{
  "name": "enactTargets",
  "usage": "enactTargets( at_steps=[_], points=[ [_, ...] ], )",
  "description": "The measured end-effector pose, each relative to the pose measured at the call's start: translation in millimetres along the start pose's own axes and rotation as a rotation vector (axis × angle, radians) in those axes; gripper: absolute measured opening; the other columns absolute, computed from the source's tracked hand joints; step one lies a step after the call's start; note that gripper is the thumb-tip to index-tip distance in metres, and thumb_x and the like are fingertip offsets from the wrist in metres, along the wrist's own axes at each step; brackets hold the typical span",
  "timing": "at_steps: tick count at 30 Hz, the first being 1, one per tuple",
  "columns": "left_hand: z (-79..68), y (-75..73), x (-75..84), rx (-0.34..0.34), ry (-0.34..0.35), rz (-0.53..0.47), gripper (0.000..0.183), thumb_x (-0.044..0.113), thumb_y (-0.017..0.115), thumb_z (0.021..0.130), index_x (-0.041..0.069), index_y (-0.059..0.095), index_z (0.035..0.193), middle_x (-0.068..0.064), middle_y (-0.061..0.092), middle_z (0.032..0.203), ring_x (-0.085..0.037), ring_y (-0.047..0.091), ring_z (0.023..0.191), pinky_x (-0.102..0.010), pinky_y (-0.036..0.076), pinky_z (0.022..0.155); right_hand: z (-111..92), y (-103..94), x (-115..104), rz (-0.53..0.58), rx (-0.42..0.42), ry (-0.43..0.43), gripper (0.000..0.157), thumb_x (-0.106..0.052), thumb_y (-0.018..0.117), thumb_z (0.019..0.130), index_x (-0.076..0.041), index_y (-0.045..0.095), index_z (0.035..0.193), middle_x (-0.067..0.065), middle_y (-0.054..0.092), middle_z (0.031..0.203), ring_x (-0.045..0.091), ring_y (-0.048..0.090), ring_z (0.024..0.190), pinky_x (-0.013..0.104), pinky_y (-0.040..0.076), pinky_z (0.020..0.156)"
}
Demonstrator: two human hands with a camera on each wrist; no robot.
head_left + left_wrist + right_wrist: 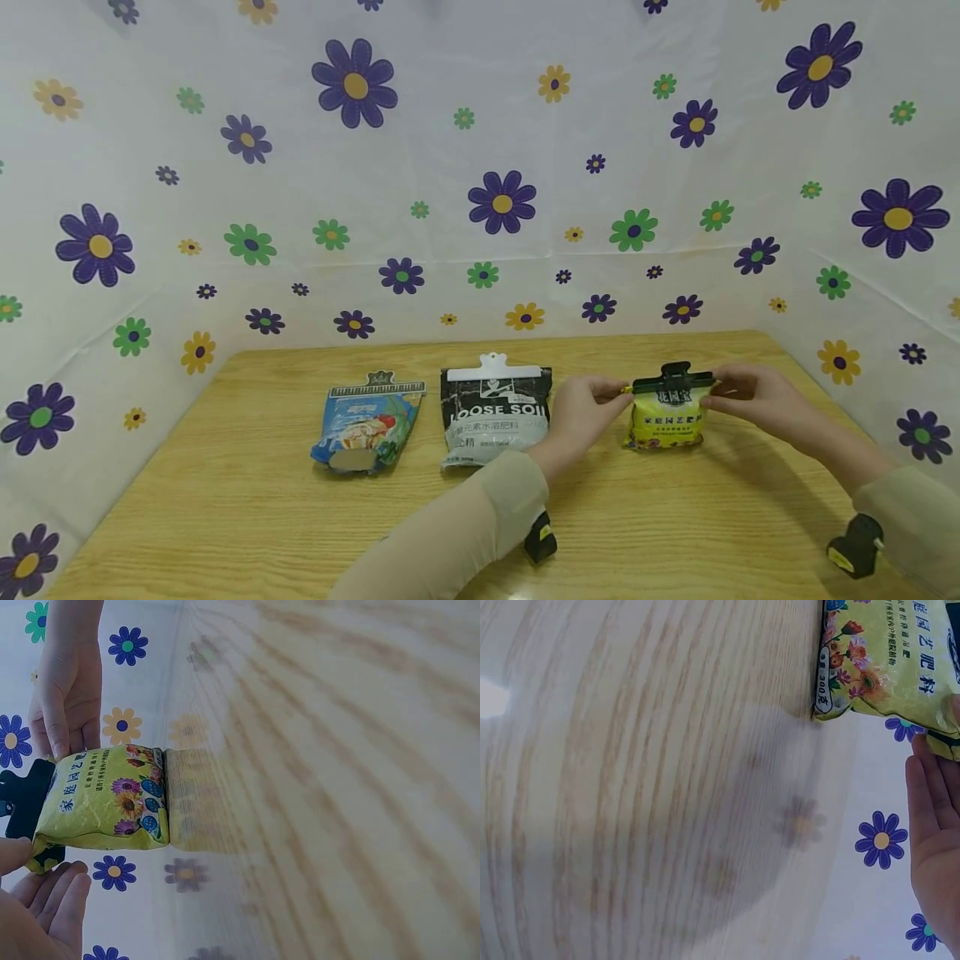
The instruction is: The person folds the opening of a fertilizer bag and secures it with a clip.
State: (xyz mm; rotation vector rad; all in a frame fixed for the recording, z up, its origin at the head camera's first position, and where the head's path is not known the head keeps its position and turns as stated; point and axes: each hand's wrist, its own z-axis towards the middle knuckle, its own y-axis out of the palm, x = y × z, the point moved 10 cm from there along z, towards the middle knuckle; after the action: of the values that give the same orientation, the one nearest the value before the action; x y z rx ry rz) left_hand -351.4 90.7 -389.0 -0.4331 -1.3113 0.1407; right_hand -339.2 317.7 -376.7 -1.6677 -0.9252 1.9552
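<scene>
A yellow fertilizer bag (663, 423) with printed flowers stands upright on the table, a black clip (672, 379) across its top. My left hand (585, 417) pinches the bag's top left corner between thumb and fingers. At the opposite top corner, my right hand (772, 408) pinches the bag's edge beside the clip. Seen from the left wrist, the bag (97, 799) has its base on the wood, with the left hand (45, 907) at one corner and the right hand (71, 705) at the other. The right wrist view cuts off the clipped end.
A black and grey loose soil bag (480, 437) with a white clip (493, 367) stands left of the left hand, partly behind it. Farther left is a blue bag (367, 429) with a patterned clip (378, 386). Flowered cloth (420, 167) encloses the wooden table (247, 500).
</scene>
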Motion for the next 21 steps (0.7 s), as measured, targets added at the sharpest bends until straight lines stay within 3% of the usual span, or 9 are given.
enactTargets(
  at_steps=[7,14,21],
  points=[
    [0.1,-0.3,-1.3,-0.001,-0.005,0.008,0.02,0.019,0.078,0.099,0.009,0.082,0.116,-0.006,0.083,0.111,-0.016,0.079,0.101,-0.019,0.063,0.083,0,-0.1,8,0.013,0.013,0.048,0.052,-0.019,0.071,0.104,0.014,0.057,0.142,0.028,0.073,0.127,-0.018,0.059,0.093,0.021,0.06,0.084],
    [0.1,2.7,-4.5,-0.023,-0.022,-0.01,0.02,0.018,0.075,0.101,0.008,0.082,0.116,-0.006,0.083,0.111,-0.017,0.079,0.103,-0.021,0.064,0.085,-2,1.0,16,0.041,0.02,0.091,0.055,-0.025,0.068,0.106,0.014,0.057,0.143,0.027,0.073,0.13,-0.016,0.058,0.097,0.05,0.062,0.099],
    [0.3,6.7,-8.8,-0.032,-0.058,-0.099,0.021,0.013,0.073,0.102,0.003,0.08,0.119,-0.011,0.083,0.11,-0.018,0.081,0.096,-0.019,0.065,0.078,-3,1.6,20,0.038,0.044,0.115,0.054,-0.028,0.069,0.106,0.012,0.06,0.141,0.025,0.075,0.128,-0.011,0.058,0.099,0.052,0.061,0.1]
  ],
)
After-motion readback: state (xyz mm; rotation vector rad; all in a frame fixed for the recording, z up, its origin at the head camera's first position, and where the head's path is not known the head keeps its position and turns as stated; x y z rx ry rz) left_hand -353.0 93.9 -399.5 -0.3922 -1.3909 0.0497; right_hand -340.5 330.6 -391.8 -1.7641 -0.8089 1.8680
